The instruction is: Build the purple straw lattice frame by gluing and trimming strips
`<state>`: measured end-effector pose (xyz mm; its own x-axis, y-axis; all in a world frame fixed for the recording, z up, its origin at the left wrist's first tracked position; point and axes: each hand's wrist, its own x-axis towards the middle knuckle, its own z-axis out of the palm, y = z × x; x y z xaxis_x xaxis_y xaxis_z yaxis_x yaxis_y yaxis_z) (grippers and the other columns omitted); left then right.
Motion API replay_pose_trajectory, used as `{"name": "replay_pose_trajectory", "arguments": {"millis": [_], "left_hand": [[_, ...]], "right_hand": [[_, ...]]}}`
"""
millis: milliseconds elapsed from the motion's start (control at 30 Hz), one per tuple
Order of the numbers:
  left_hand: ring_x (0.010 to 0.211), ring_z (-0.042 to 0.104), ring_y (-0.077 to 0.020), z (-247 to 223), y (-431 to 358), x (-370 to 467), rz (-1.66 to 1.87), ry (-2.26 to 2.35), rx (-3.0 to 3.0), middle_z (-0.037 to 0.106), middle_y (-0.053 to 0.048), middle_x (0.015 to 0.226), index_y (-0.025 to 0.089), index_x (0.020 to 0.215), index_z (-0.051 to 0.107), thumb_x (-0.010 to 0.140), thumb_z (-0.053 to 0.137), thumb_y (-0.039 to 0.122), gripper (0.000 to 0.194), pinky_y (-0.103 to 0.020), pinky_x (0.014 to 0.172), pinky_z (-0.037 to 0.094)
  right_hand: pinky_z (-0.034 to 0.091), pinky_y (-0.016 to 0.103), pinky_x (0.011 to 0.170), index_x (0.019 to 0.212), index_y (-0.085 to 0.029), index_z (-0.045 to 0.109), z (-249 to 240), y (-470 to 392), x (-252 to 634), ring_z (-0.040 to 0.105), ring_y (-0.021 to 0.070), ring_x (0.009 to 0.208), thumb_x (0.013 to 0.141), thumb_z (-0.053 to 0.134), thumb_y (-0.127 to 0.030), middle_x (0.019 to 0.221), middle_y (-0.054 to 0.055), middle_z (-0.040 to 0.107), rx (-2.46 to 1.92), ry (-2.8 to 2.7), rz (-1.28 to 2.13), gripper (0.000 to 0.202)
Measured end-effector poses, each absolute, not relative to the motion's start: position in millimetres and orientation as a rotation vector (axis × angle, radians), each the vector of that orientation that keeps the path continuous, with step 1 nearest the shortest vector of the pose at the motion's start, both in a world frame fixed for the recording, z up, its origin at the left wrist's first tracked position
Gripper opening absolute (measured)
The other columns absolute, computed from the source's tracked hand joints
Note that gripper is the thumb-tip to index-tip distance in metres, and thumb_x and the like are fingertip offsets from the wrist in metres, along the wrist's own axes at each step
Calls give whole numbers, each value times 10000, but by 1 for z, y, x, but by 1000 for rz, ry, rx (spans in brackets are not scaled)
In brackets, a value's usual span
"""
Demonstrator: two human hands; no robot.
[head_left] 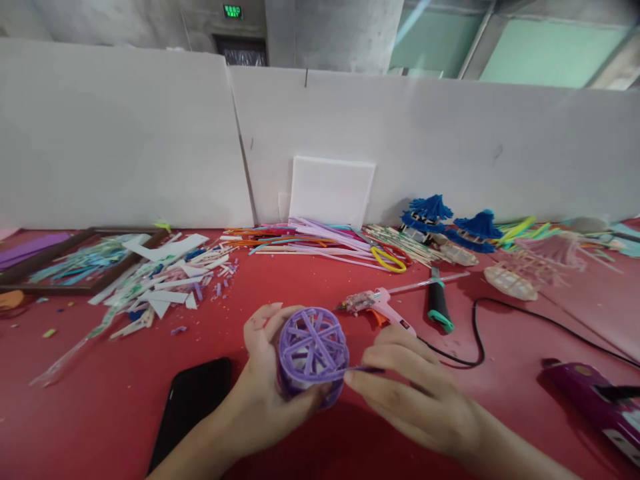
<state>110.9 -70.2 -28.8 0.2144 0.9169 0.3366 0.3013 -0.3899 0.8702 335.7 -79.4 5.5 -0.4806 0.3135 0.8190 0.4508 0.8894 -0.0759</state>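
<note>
My left hand (267, 373) is wrapped round a purple round openwork craft piece (314, 343), its spoked face turned up toward me. Strips cross at the middle of that face inside a ring. At the ring's lower right edge, my right hand (415, 387) pinches a thin dark purple strip (367, 369) whose left end meets the rim. Whether that end is stuck to the rim I cannot tell. Just beyond my right hand lies a pink hot glue gun (383, 308) with a clear glue stick in its back.
A black phone (195, 403) lies by my left forearm. Behind the glue gun are a utility knife (438, 303), yellow-handled scissors (387, 259) and coloured strips (310, 237). White scraps (170, 287) and a brown frame (60, 290) are left; a black cord (480, 333) and purple device (590, 400) right.
</note>
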Motion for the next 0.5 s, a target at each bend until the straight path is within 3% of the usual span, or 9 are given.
{"name": "replay_pose_trajectory", "arguments": {"millis": [167, 500], "left_hand": [[1273, 539, -301, -19, -70, 114, 1119, 986, 1840, 460, -156, 1338, 277, 1303, 162, 747, 664, 164, 758, -540, 1045, 462], [1178, 611, -297, -20, -68, 111, 1091, 953, 1852, 508, -163, 1314, 291, 1350, 127, 737, 629, 118, 811, -539, 1005, 495]], "right_hand": [[518, 292, 690, 954, -125, 734, 4, -78, 336, 560, 165, 753, 914, 544, -58, 807, 67, 666, -544, -2129, -178, 205], [569, 289, 727, 938, -98, 725, 3, -75, 335, 649, 154, 796, 947, 512, -48, 833, 71, 746, -502, -2107, -135, 219]]}}
